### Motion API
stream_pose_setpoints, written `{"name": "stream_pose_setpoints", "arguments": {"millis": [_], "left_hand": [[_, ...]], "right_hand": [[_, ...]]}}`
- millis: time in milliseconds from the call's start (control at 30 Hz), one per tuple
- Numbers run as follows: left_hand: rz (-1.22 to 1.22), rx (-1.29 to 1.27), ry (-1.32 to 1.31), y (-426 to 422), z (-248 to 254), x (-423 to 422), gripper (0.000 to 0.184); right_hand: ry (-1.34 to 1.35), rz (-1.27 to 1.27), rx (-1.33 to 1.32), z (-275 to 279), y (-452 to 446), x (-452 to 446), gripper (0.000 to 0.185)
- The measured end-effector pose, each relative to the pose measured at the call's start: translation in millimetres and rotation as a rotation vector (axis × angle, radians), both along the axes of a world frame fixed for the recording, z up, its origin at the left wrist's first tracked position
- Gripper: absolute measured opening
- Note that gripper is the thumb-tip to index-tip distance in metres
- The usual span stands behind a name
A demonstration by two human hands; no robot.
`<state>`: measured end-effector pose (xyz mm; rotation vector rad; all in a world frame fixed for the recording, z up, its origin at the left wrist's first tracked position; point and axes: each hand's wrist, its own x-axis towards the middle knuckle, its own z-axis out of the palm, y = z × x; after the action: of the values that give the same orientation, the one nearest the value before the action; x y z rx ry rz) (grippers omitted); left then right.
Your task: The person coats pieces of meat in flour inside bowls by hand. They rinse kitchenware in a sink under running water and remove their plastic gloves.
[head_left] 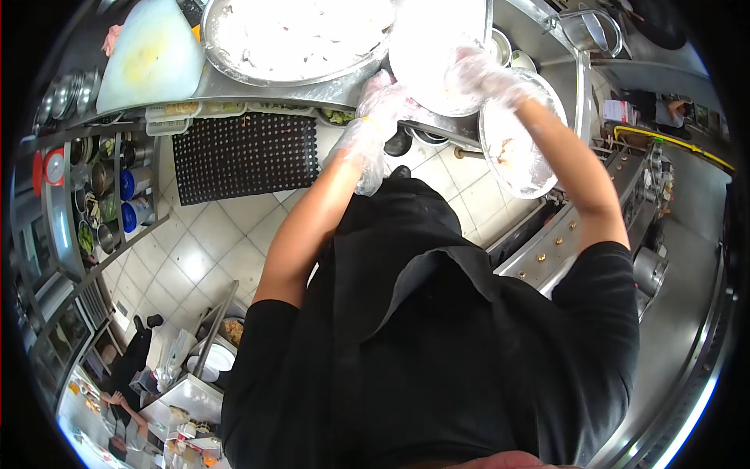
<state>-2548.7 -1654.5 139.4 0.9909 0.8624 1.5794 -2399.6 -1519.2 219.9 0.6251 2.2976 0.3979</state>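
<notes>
Head view, and it's a glary one. Both hands are covered by clear plastic gloves. The left hand (pixel 381 95) is kept at the front edge of the metal counter (pixel 220 91), right by a white container (pixel 426 102); its fingers are bent, but whether anything is gripped can't be told. The right hand (pixel 483 76) is badly motion-blurred over that container's right side, so no finger position can be made out there either. The container is washed out and cut off up top, same as the big tray (pixel 297 82) of white stuff beside it. A white bowl (pixel 539 178) near the counter's right end is partly hidden by the right forearm. Any lettering on the white-and-pink box (pixel 617 111) at far right is too small to be read.
</notes>
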Motion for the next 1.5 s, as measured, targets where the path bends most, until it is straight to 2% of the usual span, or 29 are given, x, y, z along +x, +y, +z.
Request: {"name": "stream_pose_setpoints", "arguments": {"millis": [33,67,133,200,333,400,433,467,500,633,700,733,767,800,833,867,900,933,967,1033,1067,1167,1233,1267,1300,1333,1367,1433,1500], "left_hand": [[-0.007,0.0,-0.011,-0.6,0.3,-0.2,0.019],[0.016,-0.041,-0.026,-0.6,1.7,1.2,0.019],[0.044,-0.08,-0.047,-1.3,13.8,2.5,0.018],[-0.053,-0.608,-0.419,1.3,41.8,-3.3,0.016],[-0.045,-0.625,-0.409,-2.6,51.1,-3.5,0.013],[-0.047,-0.556,-0.518,-4.2,44.2,-1.6,0.013],[-0.118,-0.595,-0.733,-0.9,11.4,0.7,0.014],[-0.175,-0.54,-0.645,2.5,-10.4,-1.7,0.016],[-0.041,-0.573,-0.607,1.6,23.6,-0.1,0.018],[-0.124,-0.507,-0.497,-0.5,15.0,-5.5,0.024],[-0.136,-0.563,-0.492,-5.8,14.7,-7.9,0.024],[-0.169,-0.604,-0.436,-12.5,20.7,-13.5,0.021],[-0.21,-0.64,-0.375,-16.4,31.9,-21.8,0.021],[-0.283,-0.561,-0.418,-24.2,42.3,-33.7,0.024],[-0.185,-0.54,-0.159,-23.0,4.4,-33.9,0.026],[-0.184,-0.554,-0.193,-29.8,28.4,-38.2,0.024],[-0.182,-0.569,-0.227,-36.6,54.3,-42.5,0.022],[-0.164,-0.506,0.005,-40.0,54.9,-46.1,0.023],[-0.162,-0.519,0.025,-42.4,59.4,-46.4,0.02],[-0.161,-0.546,0.066,-47.9,68.4,-46.9,0.016],[-0.191,-0.566,0.099,-51.5,76.0,-40.8,0.017],[-0.354,-0.603,0.174,-58.1,80.3,-28.1,0.028],[-0.526,-0.706,-0.16,-57.2,55.0,-3.4,0.028],[-0.679,-0.684,-0.242,-48.6,54.6,18.1,0.027],[-0.74,-0.751,-0.179,-47.0,38.4,38.5,0.029],[-0.759,-0.733,-0.139,-41.8,55.9,69.2,0.032],[-0.762,-0.767,-0.039,-37.4,62.2,92.9,0.034],[-0.659,-0.807,-0.199,-29.9,72.8,138.4,0.034],[-0.301,-0.763,-0.152,-29.7,64.2,167.5,0.033]], "right_hand": [[-0.266,0.34,0.012,-4.8,21.1,8.6,0.018],[-0.014,0.021,-0.27,19.5,30.3,9.6,0.018],[0.336,-0.077,-0.401,53.3,59.2,14.4,0.018],[0.506,-0.09,-0.423,92.5,74.2,5.9,0.019],[0.724,-0.095,-0.497,143.6,61.3,-47.2,0.019],[0.821,-0.08,-0.54,151.6,53.8,-79.5,0.02],[0.862,-0.071,-0.557,153.8,54.6,-95.4,0.02],[0.908,-0.058,-0.576,162.6,52.7,-113.0,0.02],[0.958,-0.053,-0.601,167.7,54.6,-125.9,0.02],[1.197,-0.157,-0.768,195.0,43.4,-137.5,0.022],[1.338,-0.4,-0.855,203.7,25.3,-116.7,0.022],[1.445,-0.689,-0.813,208.3,9.0,-103.8,0.019],[1.454,-0.708,-0.8,190.7,18.1,-80.6,0.019],[1.528,-0.398,-0.635,156.1,31.2,-38.3,0.018],[1.541,-0.284,-0.543,139.0,22.6,-1.6,0.019],[1.553,-0.176,-0.442,121.6,14.3,35.1,0.019],[1.604,-0.588,-0.659,113.9,-8.2,66.2,0.02],[1.634,-0.99,-0.87,106.1,-23.2,93.6,0.022],[1.441,-1.108,-0.779,76.3,-19.2,138.5,0.026],[1.206,-0.904,-0.467,45.7,-50.6,195.3,0.023],[1.108,-0.916,-0.436,33.9,-60.3,219.6,0.023],[0.916,-0.984,-0.485,-5.0,-87.0,270.0,0.023],[0.81,-0.976,-0.539,-31.3,-94.2,286.4,0.023],[0.758,-0.952,-0.573,-47.6,-93.5,289.5,0.023],[0.702,-0.921,-0.609,-66.0,-91.4,288.9,0.023],[0.655,-0.889,-0.643,-81.0,-88.0,287.0,0.023],[0.605,-0.859,-0.675,-94.4,-85.3,285.4,0.023],[0.534,-0.796,-0.736,-118.2,-74.3,279.0,0.023],[0.476,-0.744,-0.787,-133.9,-74.5,271.3,0.023]]}}
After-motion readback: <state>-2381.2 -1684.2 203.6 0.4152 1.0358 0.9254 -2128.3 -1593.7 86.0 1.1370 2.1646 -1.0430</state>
